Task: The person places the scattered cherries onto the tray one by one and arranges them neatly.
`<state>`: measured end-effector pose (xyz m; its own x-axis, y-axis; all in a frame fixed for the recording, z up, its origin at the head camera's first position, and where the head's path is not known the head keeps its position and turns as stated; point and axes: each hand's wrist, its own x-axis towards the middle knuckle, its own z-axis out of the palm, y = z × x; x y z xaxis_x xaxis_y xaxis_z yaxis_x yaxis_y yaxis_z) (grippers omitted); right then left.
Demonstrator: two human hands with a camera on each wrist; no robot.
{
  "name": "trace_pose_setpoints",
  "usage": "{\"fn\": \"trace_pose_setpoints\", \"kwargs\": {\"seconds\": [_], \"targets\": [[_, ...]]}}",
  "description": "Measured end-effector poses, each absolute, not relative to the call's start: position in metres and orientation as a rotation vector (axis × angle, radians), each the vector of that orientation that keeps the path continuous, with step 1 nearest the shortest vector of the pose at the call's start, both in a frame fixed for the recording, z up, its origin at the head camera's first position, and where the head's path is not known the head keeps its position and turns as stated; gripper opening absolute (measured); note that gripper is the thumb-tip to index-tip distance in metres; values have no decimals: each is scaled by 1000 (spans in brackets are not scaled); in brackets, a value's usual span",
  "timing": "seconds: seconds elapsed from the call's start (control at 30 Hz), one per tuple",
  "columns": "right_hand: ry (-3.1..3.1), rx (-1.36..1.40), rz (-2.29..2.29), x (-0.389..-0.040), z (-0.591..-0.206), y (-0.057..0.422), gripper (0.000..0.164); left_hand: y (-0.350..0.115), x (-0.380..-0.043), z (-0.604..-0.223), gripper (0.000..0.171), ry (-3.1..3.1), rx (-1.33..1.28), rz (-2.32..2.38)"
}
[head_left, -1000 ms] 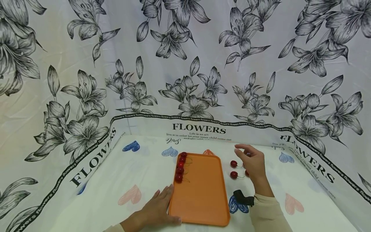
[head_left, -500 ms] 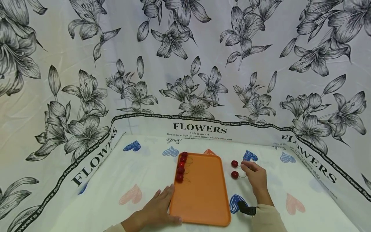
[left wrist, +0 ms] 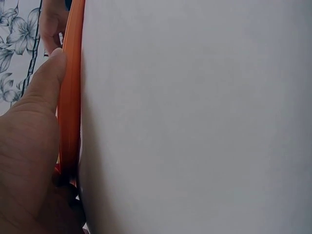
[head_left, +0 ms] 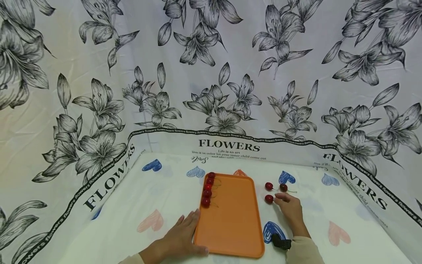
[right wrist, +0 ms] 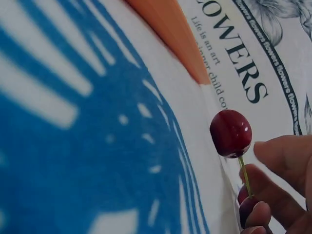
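Observation:
My left hand [head_left: 178,234] rests against the near left corner of an orange tray [head_left: 234,227], fingers straight along its side. Its thumb lies on the tray's edge [left wrist: 71,97] in the left wrist view. Several red cherries [head_left: 207,193] with stems form a column down the tray's left side. To the right, my right hand [head_left: 291,211] has its fingertips right at the nearest loose cherry [head_left: 269,199]. In the right wrist view that cherry [right wrist: 230,133] hangs beyond thumb and fingers, which stand apart around its green stem [right wrist: 245,178]. Two more cherries [head_left: 283,187] lie just behind.
A white cloth [head_left: 165,190] printed with coloured hearts covers the table. Behind it rises a flowered curtain [head_left: 224,91] with a lettered band. A black strap-like piece [head_left: 281,242] sits at my right wrist.
My right hand came down to the table, placed a cherry behind the right-hand loose one's row, then moved toward the nearest cherry. My left hand stays at the tray.

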<state>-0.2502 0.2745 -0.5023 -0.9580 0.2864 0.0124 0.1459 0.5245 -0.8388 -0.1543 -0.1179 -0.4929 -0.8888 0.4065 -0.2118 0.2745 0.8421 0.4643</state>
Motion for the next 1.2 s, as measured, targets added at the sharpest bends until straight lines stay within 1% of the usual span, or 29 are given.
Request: {"fn": "trace_pose_setpoints", "kwargs": {"seconds": [0.17,0.43,0.8,1.07,1.2], "targets": [[-2688,-369,1344,-253,-506,276,29,-119,-154,-492,124,2726,533,628],[-2690,-322,1300,-251,-508,276,19,-119,-153,-493,125,2738,550,626],[-2617,-334,1318,-248,-508,276,18,-119,-153,-491,124,2733,554,640],[-2510,-339,1402,-249,-493,266,20,-120,-154,-490,125,2740,565,639],[-2454,-289,1462,-249,-483,260,21,-120,-153,-490,125,2735,557,635]]}}
